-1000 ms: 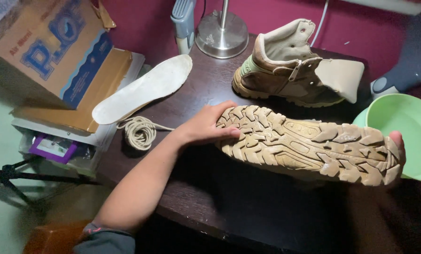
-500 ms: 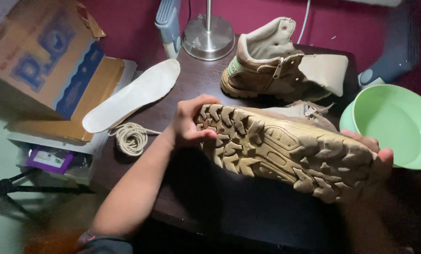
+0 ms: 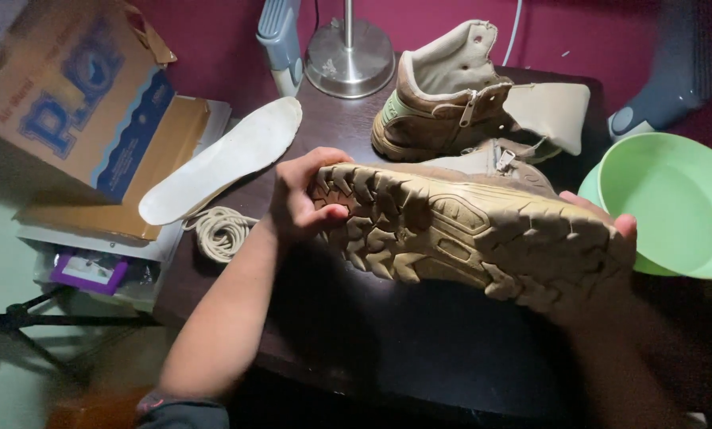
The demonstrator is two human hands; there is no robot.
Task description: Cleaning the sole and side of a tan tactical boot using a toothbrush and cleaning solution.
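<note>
You hold the tan boot (image 3: pixel 467 230) sole-up over the middle of the dark table (image 3: pixel 419 349), one hand at each end, so the whole tread faces you. Sole: thick rubbery lugs, blocky and deep, sandy colour, slightly scuffed. The upper hangs below and behind; a zip pull shows at its 12 o'clock edge.

Left hand (image 3: pixel 304 199): closed on the end at 9 o'clock, thumb pressed across the lugs, fingers curled round the edge behind. Right hand (image 3: pixel 606 226): mostly hidden behind the 3 o'clock end; only fingertips show over the rim, so it reads as cupping the boot from behind, but the full grip cannot be told.

Outward from the boot:
- 12 o'clock: second boot (image 3: pixel 459 103), upright, matching tan, side zip undone, tongue flopped out to the right. Soft suede-like panels, stiff collar.
- 10 o'clock: pale insole (image 3: pixel 229 159), flat, foam-like, lying partly over the table edge.
- 9 o'clock: coiled beige lace (image 3: pixel 221 230), loose loops.
- 3 o'clock: green plastic bowl (image 3: pixel 674 206), smooth, glossy.
- Far 12 o'clock: metal lamp base (image 3: pixel 350 59), round, brushed.
- Far 10 o'clock: cardboard box (image 3: pixel 70 87), printed blue, tilted on a stack.
</note>
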